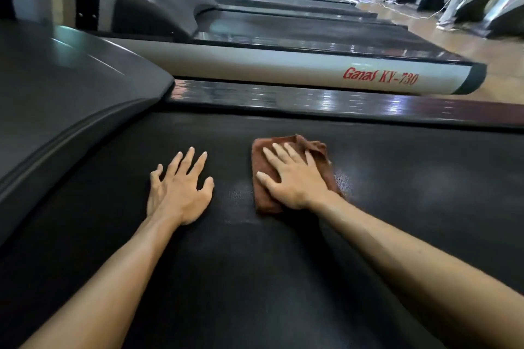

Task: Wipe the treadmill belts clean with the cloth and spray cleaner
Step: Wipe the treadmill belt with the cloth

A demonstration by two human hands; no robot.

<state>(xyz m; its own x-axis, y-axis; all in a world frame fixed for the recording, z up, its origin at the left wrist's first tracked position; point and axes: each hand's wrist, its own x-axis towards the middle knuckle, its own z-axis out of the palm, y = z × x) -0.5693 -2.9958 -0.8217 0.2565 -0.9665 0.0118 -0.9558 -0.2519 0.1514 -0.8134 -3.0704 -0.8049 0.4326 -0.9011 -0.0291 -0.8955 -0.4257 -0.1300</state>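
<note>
Dim indoor light; streaked glare on glossy dark side rail (312,99). Wide-angle bending at edges. Far background soft, smeared. Faint sheen on black textured treadmill belt (397,193).

A crumpled brown cloth (295,170) is pressed flat against the black treadmill belt (397,207) by the right hand (295,178), fingers straight. The left hand (181,187) is laid beside it on the bare belt, fingers spread. A grey side rail (283,68) (lettered "Ganas KY-730" in red) is seen beyond, with further treadmills (283,0) lined up behind.
</note>
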